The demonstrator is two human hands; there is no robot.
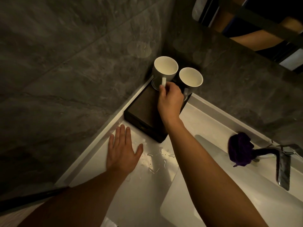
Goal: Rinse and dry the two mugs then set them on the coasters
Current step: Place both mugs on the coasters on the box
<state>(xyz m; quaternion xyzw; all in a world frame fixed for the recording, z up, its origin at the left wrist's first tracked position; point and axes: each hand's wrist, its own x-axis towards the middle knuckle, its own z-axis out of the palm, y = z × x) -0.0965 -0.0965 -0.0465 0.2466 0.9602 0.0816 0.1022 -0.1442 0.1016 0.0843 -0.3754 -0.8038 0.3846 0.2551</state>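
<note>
The two white ceramic mugs stand upright in the far corner, rims nearly touching: the left mug (165,69) and the right mug (191,77). Grey stone-look wall tiles (65,63) close that corner on two sides, so open room lies only toward me. The white counter (131,185) runs along the left wall with a raised lip at its edge, and the white sink basin (213,202) opens on its right. A dark brown rectangular box (144,110) fills the counter's corner, and both mugs are at its far end. My left hand (122,149) lies flat on the counter just before the box, fingers straight and spread. My right hand (170,102) pinches the left mug's handle. A crumpled purple cloth (240,151) is bunched on the chrome tap (282,167). A round dark coaster (154,86) shows under the left mug; the right mug's foot is hidden. Water drops (155,161) lie between my arms.
</note>
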